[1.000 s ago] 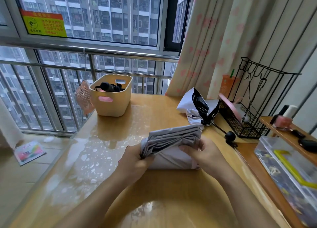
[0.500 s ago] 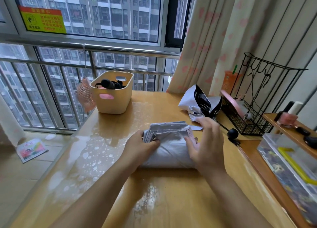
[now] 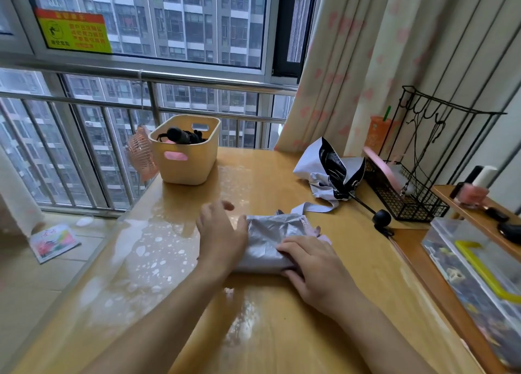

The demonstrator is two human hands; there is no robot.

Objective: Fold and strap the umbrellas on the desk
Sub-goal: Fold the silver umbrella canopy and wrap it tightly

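A folded silver-grey umbrella (image 3: 267, 238) lies rolled on the wooden desk (image 3: 282, 331) in front of me, its white strap (image 3: 313, 208) trailing loose at the far end. My left hand (image 3: 218, 234) is at the bundle's left end, fingers spread and relaxed, thumb against the fabric. My right hand (image 3: 313, 263) presses flat on the bundle's near right part. A second umbrella (image 3: 329, 173), white outside and black inside, lies unfolded and crumpled at the back right, its shaft ending in a black knob handle (image 3: 382, 218).
A cream basket (image 3: 186, 159) with a black item stands at the back left, a pink fan (image 3: 139, 154) beside it. A black wire rack (image 3: 411, 196) sits at the right, near a clear box (image 3: 479, 278) and a side shelf (image 3: 479, 216). The window railing runs behind the desk.
The grey umbrella went from held up between both hands to lying rolled on the desk. My left hand let go of its end and opened; my right hand moved down to press on it.
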